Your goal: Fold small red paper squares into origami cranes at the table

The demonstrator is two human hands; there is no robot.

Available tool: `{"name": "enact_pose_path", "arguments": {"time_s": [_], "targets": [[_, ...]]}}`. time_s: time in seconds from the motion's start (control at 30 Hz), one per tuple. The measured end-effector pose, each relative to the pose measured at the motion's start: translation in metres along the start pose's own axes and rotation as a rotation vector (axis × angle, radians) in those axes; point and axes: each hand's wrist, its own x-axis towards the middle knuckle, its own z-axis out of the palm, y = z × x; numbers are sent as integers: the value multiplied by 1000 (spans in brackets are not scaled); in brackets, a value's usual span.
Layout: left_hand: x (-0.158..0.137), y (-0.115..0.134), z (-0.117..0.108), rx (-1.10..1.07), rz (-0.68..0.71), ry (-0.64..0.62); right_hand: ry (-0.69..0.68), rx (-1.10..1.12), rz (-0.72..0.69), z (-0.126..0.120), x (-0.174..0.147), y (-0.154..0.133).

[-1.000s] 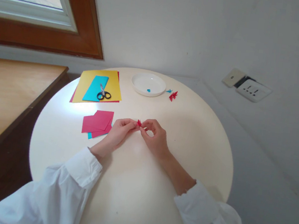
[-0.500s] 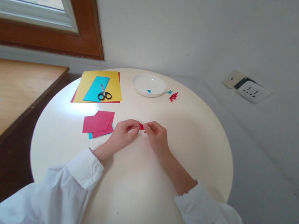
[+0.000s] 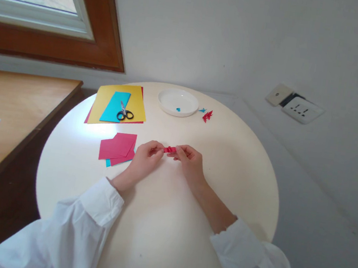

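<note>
Between my hands is a small piece of folded red paper [image 3: 169, 149], stretched sideways just above the table. My left hand [image 3: 148, 156] pinches its left end between thumb and fingers. Its right end is pinched in my right hand [image 3: 190, 161], whose lower fingers curl beneath it. The fingertips cover both ends, and the folds are too small to make out. Left of my left hand lie red paper sheets [image 3: 116, 147] over a blue sheet [image 3: 108, 163].
Scissors [image 3: 125, 113] rest on folded blue paper [image 3: 111, 106] atop a yellow sheet [image 3: 139, 107]. A white plate [image 3: 166, 106] holds a blue scrap [image 3: 178, 109]. Beside it are small red folded papers [image 3: 207, 116] and a blue one [image 3: 202, 110]. The round table [image 3: 165, 237] touches the wall.
My hands have drawn slightly apart, and more of the red paper shows between the fingertips. Everything else on the table stays in place.
</note>
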Motion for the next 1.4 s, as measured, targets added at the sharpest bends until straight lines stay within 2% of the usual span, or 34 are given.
{"name": "enact_pose_path", "arguments": {"time_s": [0.17, 0.37, 0.57, 0.73, 1.07, 1.4], "targets": [[-2, 4, 0, -39, -30, 19, 10, 20, -12, 0, 0, 1], [-3, 8, 0, -87, -52, -45, 1, 7, -4, -1, 2, 3], [-3, 4, 0, -46, -8, -78, 13, -15, -30, 1, 2, 4], [-2, 2, 0, -39, -3, -99, -34, -43, -21, 1, 2, 4], [-2, 5, 1, -96, -69, -30, 9, 2, 15, 0, 1, 2], [-3, 2, 5, -61, -64, -168, 11, -115, -97, 2, -4, 1]]}}
